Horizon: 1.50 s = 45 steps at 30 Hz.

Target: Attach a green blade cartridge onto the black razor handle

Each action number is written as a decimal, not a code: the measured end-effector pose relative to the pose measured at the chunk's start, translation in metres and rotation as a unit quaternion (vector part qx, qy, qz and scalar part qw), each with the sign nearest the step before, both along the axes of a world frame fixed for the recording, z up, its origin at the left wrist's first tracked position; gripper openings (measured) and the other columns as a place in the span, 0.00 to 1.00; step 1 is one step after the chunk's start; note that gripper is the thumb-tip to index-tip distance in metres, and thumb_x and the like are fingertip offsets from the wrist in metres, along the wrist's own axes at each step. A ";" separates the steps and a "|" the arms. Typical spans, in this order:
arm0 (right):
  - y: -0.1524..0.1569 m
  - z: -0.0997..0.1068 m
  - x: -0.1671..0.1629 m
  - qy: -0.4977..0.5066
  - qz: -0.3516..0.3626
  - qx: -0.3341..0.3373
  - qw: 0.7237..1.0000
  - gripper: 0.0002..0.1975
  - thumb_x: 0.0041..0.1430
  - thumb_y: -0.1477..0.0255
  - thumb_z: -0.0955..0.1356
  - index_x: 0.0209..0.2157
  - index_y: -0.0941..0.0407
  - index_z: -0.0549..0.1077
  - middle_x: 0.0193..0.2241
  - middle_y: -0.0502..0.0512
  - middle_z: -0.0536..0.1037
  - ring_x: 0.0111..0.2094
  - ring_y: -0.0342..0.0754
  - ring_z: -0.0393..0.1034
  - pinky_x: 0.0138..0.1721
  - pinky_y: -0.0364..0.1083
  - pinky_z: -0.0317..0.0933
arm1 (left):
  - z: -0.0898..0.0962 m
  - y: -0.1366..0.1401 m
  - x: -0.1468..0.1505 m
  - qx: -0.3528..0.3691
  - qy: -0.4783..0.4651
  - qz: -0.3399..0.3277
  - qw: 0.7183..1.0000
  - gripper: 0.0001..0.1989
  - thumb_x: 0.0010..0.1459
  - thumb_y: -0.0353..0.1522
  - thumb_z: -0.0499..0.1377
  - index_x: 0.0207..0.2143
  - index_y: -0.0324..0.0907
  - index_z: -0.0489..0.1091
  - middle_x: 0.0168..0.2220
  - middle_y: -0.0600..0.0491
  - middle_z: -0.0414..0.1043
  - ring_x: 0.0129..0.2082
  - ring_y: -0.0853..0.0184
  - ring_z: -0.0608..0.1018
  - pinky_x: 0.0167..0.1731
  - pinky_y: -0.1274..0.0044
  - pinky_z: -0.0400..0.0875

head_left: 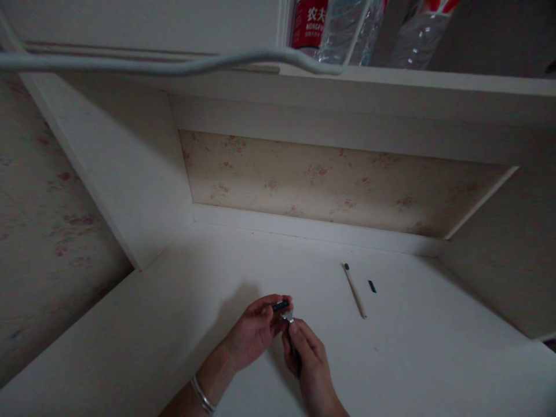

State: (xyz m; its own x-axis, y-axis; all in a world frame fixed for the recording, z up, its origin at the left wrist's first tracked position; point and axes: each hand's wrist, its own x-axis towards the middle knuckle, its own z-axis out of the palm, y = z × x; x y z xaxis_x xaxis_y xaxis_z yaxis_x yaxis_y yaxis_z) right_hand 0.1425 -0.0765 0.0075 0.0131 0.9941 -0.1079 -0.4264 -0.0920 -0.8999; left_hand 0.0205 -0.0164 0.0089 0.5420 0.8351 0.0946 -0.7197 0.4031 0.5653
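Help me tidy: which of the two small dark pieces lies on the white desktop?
The loose dark piece, just right of the pale, dark-tipped stick. The other dark piece is in the left hand.

One camera looks from the head – forward and down, over the hands (251,340) and the surface (412,370), to the wall (271,174) – all quite near.

Right hand (311,356) hides most of dark handle (295,351); loose dark bit (372,286) too small to ID; bottles (346,32) cropped top.
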 end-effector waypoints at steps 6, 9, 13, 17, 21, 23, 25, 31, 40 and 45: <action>0.000 -0.002 0.002 -0.024 0.005 0.016 1.000 0.19 0.55 0.54 0.67 0.27 0.57 0.68 0.18 0.44 0.54 0.18 0.37 0.43 0.18 0.40 0.36 | -0.006 0.000 0.000 0.016 0.021 0.001 1.000 0.13 0.52 0.28 0.64 0.42 0.42 0.75 0.51 0.47 0.71 0.50 0.62 0.72 0.51 0.72 0.62; -0.001 0.000 0.002 -0.036 0.012 0.026 0.999 0.20 0.55 0.54 0.67 0.26 0.57 0.67 0.17 0.44 0.54 0.18 0.37 0.43 0.18 0.40 0.36 | -0.005 0.000 0.000 0.022 0.028 -0.001 0.999 0.14 0.51 0.28 0.65 0.42 0.42 0.75 0.50 0.47 0.72 0.50 0.62 0.72 0.51 0.72 0.62; 0.000 0.006 0.001 -0.045 0.011 0.024 0.999 0.20 0.54 0.53 0.67 0.26 0.57 0.68 0.18 0.44 0.55 0.18 0.37 0.44 0.17 0.40 0.36 | -0.002 0.000 0.000 0.025 0.026 -0.004 0.999 0.14 0.50 0.28 0.65 0.42 0.42 0.75 0.49 0.46 0.72 0.50 0.62 0.72 0.50 0.73 0.62; 0.000 0.009 0.001 -0.055 0.012 0.021 0.998 0.21 0.53 0.52 0.68 0.26 0.57 0.68 0.18 0.44 0.55 0.17 0.37 0.44 0.17 0.40 0.36 | -0.001 -0.001 0.000 0.021 0.034 0.001 0.999 0.15 0.49 0.29 0.66 0.42 0.41 0.76 0.49 0.46 0.73 0.50 0.63 0.72 0.51 0.73 0.61; 0.000 0.009 0.002 -0.062 0.011 0.023 0.998 0.22 0.53 0.51 0.67 0.25 0.57 0.67 0.17 0.44 0.54 0.17 0.37 0.43 0.17 0.40 0.36 | -0.003 0.000 0.000 0.017 0.039 0.005 0.999 0.15 0.48 0.29 0.67 0.41 0.41 0.76 0.48 0.46 0.73 0.50 0.63 0.72 0.52 0.73 0.61; 0.001 0.008 0.002 -0.061 0.013 0.019 0.998 0.22 0.52 0.51 0.67 0.25 0.57 0.67 0.17 0.44 0.54 0.17 0.37 0.42 0.17 0.40 0.35 | -0.004 0.001 0.000 0.020 0.043 0.006 0.999 0.15 0.48 0.29 0.67 0.41 0.40 0.76 0.49 0.46 0.73 0.49 0.63 0.73 0.52 0.73 0.61; 0.001 0.007 0.002 -0.065 0.013 0.020 0.998 0.21 0.53 0.52 0.67 0.25 0.57 0.67 0.17 0.44 0.54 0.17 0.37 0.43 0.17 0.40 0.35 | -0.005 0.001 0.000 0.025 0.044 0.004 0.999 0.15 0.48 0.28 0.66 0.42 0.40 0.76 0.49 0.46 0.73 0.49 0.63 0.73 0.51 0.74 0.62; 0.001 0.006 0.003 -0.062 0.018 0.019 0.998 0.22 0.54 0.52 0.67 0.24 0.57 0.66 0.16 0.43 0.53 0.17 0.36 0.43 0.17 0.39 0.36 | -0.004 0.001 -0.001 0.027 0.048 -0.003 0.998 0.15 0.48 0.28 0.66 0.41 0.41 0.76 0.50 0.46 0.72 0.48 0.63 0.73 0.50 0.73 0.62; 0.001 0.005 0.003 -0.061 0.017 0.020 0.998 0.21 0.54 0.52 0.67 0.26 0.58 0.68 0.16 0.44 0.55 0.16 0.36 0.44 0.16 0.39 0.36 | -0.001 0.001 -0.002 0.042 0.046 -0.004 0.998 0.14 0.48 0.27 0.66 0.41 0.42 0.76 0.48 0.47 0.73 0.47 0.64 0.73 0.49 0.73 0.63; 0.002 0.002 0.004 -0.047 0.036 0.006 0.998 0.21 0.54 0.53 0.67 0.27 0.58 0.67 0.16 0.43 0.56 0.16 0.35 0.44 0.16 0.39 0.36 | 0.000 0.006 -0.006 0.080 0.061 -0.004 0.995 0.15 0.48 0.27 0.66 0.40 0.42 0.77 0.49 0.46 0.73 0.44 0.65 0.73 0.43 0.75 0.65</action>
State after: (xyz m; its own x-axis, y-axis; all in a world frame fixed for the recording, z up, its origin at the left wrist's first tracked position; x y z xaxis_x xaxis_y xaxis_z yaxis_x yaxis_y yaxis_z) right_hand 0.1469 -0.0748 0.0096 -0.0485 0.9941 -0.0974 -0.3337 -0.1080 -0.9365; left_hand 0.0140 -0.0106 0.0091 0.5649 0.8097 0.1593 -0.6382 0.3063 0.7063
